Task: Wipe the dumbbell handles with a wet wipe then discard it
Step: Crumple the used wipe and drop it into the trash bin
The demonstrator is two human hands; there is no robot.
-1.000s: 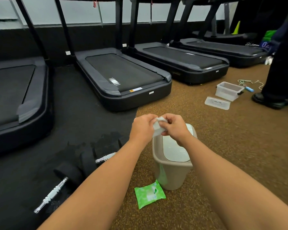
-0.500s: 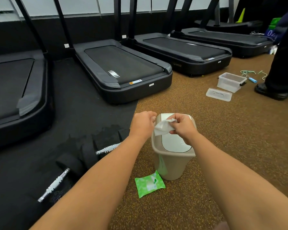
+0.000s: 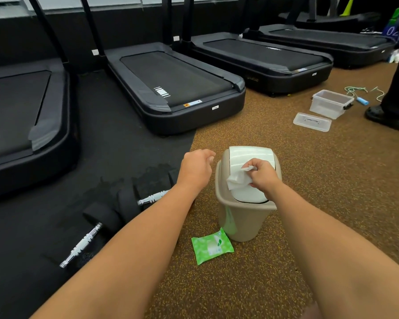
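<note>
My right hand (image 3: 262,174) grips a crumpled white wet wipe (image 3: 236,179) right over the white swing lid of a beige bin (image 3: 240,217). Left of the bin, my left hand (image 3: 196,168) hovers with loosely curled fingers and holds nothing. Two black dumbbells lie on the black mat at the left, one silver handle (image 3: 152,197) near my left forearm and another handle (image 3: 82,245) closer to me. A green wet-wipe pack (image 3: 211,246) lies on the brown floor in front of the bin.
Several black treadmills (image 3: 177,88) line the back. A clear plastic box (image 3: 329,103) and its lid (image 3: 312,122) sit on the floor at the right, near a person's dark shoe (image 3: 387,116) and some cord.
My left hand has let go of the wipe and drawn off to the left. My right hand has carried the wipe down onto the bin's lid.
</note>
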